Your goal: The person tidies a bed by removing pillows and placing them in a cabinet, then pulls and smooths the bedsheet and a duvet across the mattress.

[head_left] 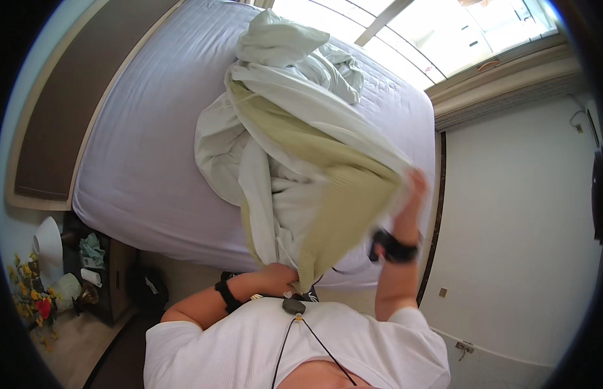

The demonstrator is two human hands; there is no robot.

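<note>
A bunched duvet point(275, 139), white to pale green on one side and striped yellow-green on the other, lies across the bed and is pulled toward my body. My left hand point(279, 279) is closed on its near edge, close to my chest. Out to the right, my right hand point(413, 185) is raised and blurred by motion, closed at a corner of the duvet. Between my hands the striped side stretches in a slanting sheet. Folds hide much of the inner layers.
The bed's mattress point(146, 142) has a lilac sheet and a brown headboard point(71, 97) at left. A nightstand point(113, 279) with tissues, a white lamp point(48, 249) and flowers point(39, 298) stand at lower left. A window point(437, 39) is beyond; a white wall point(509, 214) is right.
</note>
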